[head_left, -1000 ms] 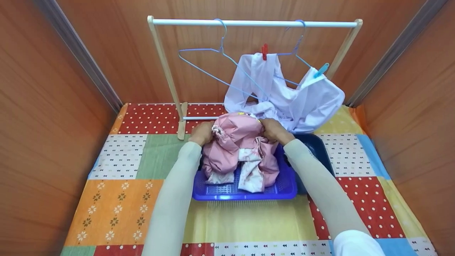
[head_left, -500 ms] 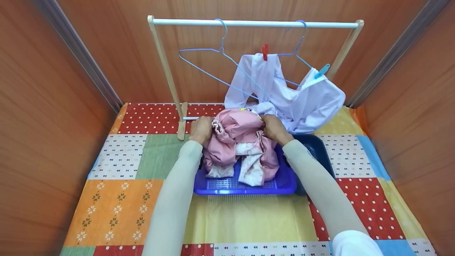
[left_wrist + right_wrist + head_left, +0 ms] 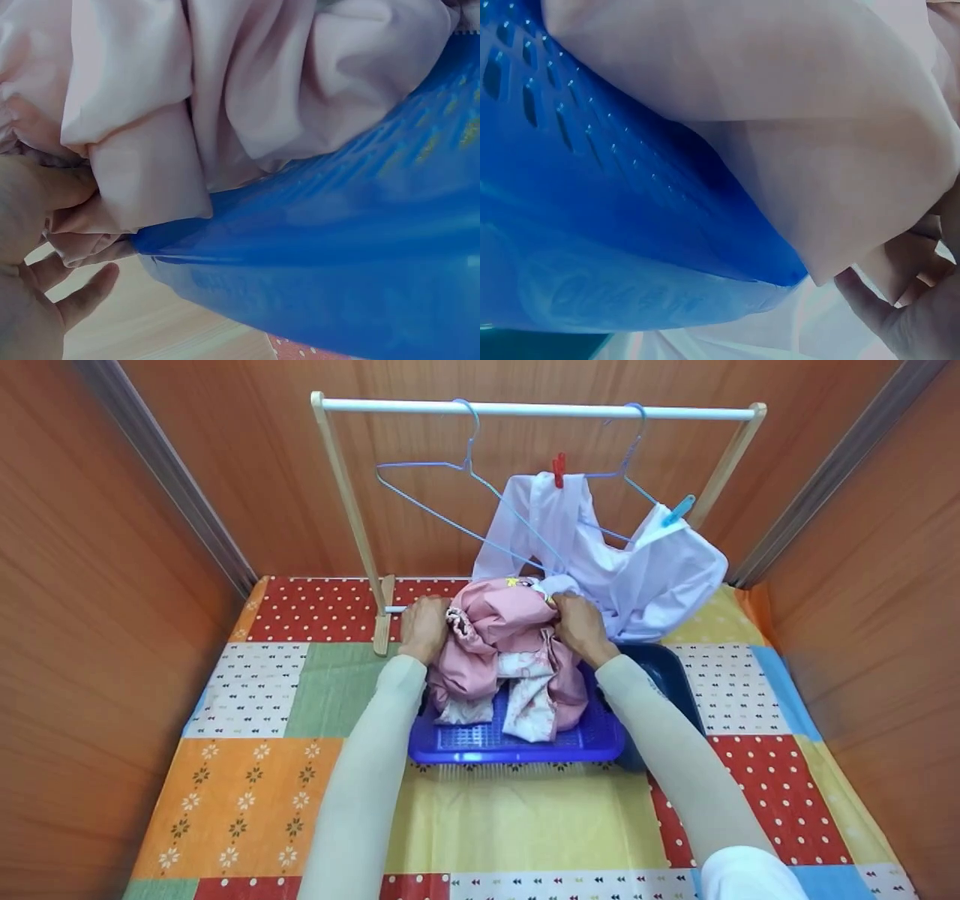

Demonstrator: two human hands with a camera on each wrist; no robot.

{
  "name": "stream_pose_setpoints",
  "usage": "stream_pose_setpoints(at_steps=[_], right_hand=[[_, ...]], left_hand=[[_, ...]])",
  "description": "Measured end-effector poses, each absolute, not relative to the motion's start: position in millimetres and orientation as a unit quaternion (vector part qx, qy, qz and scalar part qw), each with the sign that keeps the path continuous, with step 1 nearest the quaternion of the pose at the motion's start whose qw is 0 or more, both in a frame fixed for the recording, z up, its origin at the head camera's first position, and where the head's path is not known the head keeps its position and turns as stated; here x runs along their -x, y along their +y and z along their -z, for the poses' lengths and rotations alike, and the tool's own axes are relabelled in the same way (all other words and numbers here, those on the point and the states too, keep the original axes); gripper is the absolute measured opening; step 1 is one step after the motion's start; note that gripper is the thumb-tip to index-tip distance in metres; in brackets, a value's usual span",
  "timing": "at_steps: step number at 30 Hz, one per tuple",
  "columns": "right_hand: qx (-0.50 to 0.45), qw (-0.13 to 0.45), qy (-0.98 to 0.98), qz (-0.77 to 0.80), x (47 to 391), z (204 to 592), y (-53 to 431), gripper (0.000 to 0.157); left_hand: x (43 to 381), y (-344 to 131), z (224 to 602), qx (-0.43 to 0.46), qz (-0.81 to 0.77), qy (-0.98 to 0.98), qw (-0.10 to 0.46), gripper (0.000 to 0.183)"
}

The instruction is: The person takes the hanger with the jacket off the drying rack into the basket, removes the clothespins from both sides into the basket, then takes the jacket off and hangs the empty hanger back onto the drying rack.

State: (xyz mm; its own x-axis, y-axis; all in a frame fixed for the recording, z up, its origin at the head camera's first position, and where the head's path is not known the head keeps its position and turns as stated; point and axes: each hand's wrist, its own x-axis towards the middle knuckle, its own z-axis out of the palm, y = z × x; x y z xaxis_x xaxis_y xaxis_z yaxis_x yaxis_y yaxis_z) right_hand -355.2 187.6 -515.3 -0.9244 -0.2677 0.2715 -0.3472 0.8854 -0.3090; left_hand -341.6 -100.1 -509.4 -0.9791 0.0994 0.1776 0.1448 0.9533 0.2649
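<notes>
A pink garment (image 3: 510, 611) with white patterned trim lies bunched in a blue plastic basket (image 3: 517, 754). My left hand (image 3: 424, 628) grips the basket's far left end, with its thumb over the cloth there. Opposite it, my right hand (image 3: 581, 626) grips the far right end, also with garment cloth at the fingers. In the left wrist view, the left hand (image 3: 37, 240) shows fingers below the folded cloth (image 3: 150, 172), by the basket's corner. The right wrist view has the right hand (image 3: 922, 307) beside the other corner. The far rim is hidden under the garment.
Behind the basket stands a rack with a white bar (image 3: 540, 409). It bears a bare blue hanger (image 3: 435, 463) and a white garment (image 3: 607, 555) held by a red clothespin (image 3: 559, 470) and a blue clothespin (image 3: 679, 510). A dark tub (image 3: 667, 682) sits at right.
Both hands have shifted slightly away from me, and the basket has moved back with the pink garment in it. More tablecloth shows in front of the basket. The rack and tub stay put.
</notes>
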Motion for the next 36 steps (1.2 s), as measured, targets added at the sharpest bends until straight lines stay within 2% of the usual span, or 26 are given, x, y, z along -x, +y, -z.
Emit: stream_pose_setpoints(at_steps=[5,10,16,30,36], right_hand=[[-0.160,0.096,-0.963,-0.196,355.2,512.8,191.2,0.002],[-0.162,0.104,-0.958,-0.215,354.5,508.7,192.9,0.008],[-0.170,0.117,-0.949,-0.237,350.9,503.9,190.3,0.010],[-0.127,0.201,-0.929,-0.284,343.4,499.8,189.3,0.011],[-0.138,0.242,-0.908,-0.312,341.9,498.0,190.4,0.012]], left_hand=[[340.0,-104.2,507.4,0.063,0.165,-0.982,0.065,0.024],[339.7,-105.4,503.8,0.067,0.177,-0.980,0.054,0.024],[338.9,-104.0,500.8,0.083,0.187,-0.977,0.067,0.025],[330.8,-99.2,493.4,0.087,0.230,-0.961,0.124,0.029],[327.2,-98.2,490.9,0.099,0.246,-0.952,0.151,0.031]])
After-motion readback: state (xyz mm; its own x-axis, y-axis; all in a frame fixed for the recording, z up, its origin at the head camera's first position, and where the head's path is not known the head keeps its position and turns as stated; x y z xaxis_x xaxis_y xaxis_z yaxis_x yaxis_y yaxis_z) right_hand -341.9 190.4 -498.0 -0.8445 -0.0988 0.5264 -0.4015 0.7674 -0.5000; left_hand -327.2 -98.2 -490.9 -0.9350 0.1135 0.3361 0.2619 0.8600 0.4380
